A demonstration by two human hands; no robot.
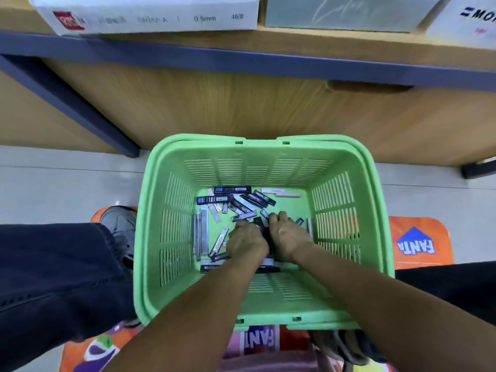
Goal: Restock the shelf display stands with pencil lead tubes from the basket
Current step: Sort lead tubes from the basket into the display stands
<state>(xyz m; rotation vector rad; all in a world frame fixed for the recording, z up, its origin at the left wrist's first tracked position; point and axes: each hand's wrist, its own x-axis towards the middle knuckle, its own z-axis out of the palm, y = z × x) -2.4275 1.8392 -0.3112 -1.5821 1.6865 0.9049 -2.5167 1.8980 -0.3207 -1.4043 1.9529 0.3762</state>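
Both forearms reach down into the green basket (pixel 150 237), which sits on the floor between the person's knees with some orange Fanta packaging (pixel 414 242) under and beside it. The left hand (pixel 245 241) and right hand (pixel 288 237) are pressed close together low in the middle of the basket, fingers curled around a dark little bundle of pencil lead tubes (pixel 264 232) held between them; how many are in there I can't tell, the hands cover most of it. The loose tubes (pixel 233 202) lie scattered on the basket floor, mostly just beyond the fingers and off to the left, with long axes pointing every which way, plus a few pale ones stacked lengthwise along the left side. So I'd say the left hand is nearer for most of the leftovers. Further out is the wooden shelf (pixel 268 47) with white boxes (pixel 150 14) on it; no display stands visible from here, so the tubes will have to travel up and forward.
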